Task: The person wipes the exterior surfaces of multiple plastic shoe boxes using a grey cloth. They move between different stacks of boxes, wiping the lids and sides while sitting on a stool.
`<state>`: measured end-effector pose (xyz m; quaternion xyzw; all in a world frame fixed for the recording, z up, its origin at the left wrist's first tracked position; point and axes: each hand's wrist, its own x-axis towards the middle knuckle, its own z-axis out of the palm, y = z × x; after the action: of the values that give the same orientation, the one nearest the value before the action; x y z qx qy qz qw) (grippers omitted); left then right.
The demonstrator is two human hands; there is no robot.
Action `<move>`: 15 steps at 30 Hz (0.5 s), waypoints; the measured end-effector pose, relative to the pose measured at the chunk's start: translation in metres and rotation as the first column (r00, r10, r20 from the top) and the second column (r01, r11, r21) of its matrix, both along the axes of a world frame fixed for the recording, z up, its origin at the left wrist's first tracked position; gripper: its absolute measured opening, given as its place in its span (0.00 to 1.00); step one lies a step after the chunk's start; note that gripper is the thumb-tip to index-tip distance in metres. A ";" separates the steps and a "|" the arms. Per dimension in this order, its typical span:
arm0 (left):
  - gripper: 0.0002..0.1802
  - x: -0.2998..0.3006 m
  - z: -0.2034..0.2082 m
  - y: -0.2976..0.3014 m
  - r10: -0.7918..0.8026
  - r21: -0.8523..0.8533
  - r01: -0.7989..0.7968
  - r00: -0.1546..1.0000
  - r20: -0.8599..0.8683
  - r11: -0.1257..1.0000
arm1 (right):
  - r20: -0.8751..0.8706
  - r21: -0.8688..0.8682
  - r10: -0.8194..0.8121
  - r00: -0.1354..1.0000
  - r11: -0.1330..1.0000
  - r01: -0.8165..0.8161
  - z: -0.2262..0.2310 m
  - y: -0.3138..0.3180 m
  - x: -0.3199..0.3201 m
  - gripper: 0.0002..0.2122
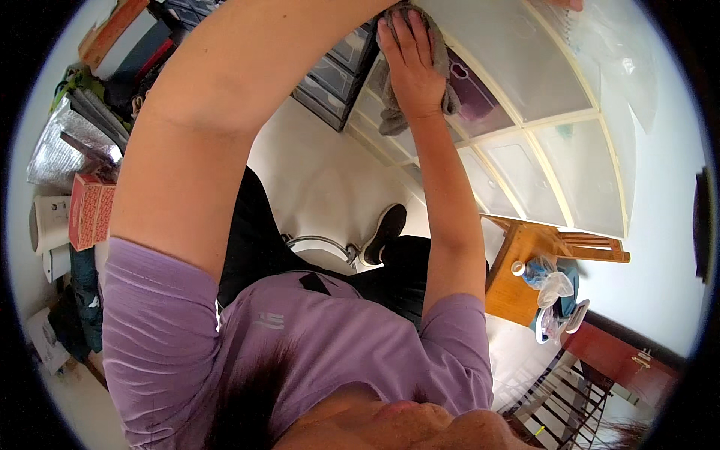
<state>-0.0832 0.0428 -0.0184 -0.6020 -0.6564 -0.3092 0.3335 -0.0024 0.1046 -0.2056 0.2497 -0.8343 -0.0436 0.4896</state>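
Note:
My right hand [412,71] presses a grey cloth [448,97] flat against the front of a cabinet [517,45] with clear panels and cream frames. The fingers point upward over the cloth, which bunches out on both sides of the hand. Something purple [474,90] shows behind the panel beside it. My left arm reaches up across the top of the view. Only a sliver of my left hand [566,3] shows at the top edge near the cabinet's upper part, and its fingers are mostly cut off.
Dark stacked drawers [330,79] adjoin the cabinet. A wooden chair [517,262] to the right bears a bottle [529,270] and plastic bags. Below me is a stool with a metal ring [319,241]. Red boxes [91,210] and a silver bag [64,150] stand at the left.

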 end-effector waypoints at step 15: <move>0.22 0.000 -0.002 -0.002 0.119 -0.110 -0.118 0.993 0.006 0.987 | 0.594 0.056 -0.160 0.788 0.986 0.158 -0.045 0.119 0.155 0.19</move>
<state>-0.0830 0.0405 -0.0207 -0.5775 -0.7089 -0.2559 0.3136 0.1523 0.2233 -0.2510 0.1803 -0.9638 -0.0051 0.1966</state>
